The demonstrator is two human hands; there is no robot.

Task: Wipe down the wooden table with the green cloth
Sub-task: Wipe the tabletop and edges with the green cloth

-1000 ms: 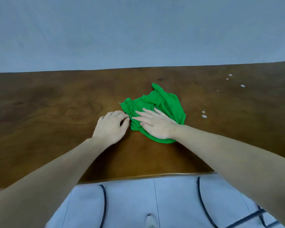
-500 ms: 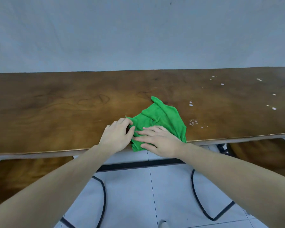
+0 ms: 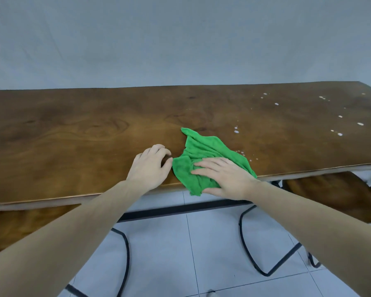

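While you are pressing the green cloth [image 3: 204, 159] flat with your right hand [image 3: 227, 179], fingers spread and nearly straight on top of it, your left hand [image 3: 151, 166] is resting on the bare tabletop [image 3: 73, 136] just at the cloth's 9 o'clock, fingers curled under and holding nothing. The cloth is lying crumpled at the near edge, one corner drooping over it. White droplets [image 3: 236, 129] are sitting at the cloth's 1 to 3 o'clock, some just beside it, others well apart toward the far right. To wipe well, you are best keeping the palm flat and sweeping toward 2 o'clock in overlapping passes. The tabletop's left and right ends are cut off, the cloth's underside is hidden, and the left fingertips are tucked from sight.
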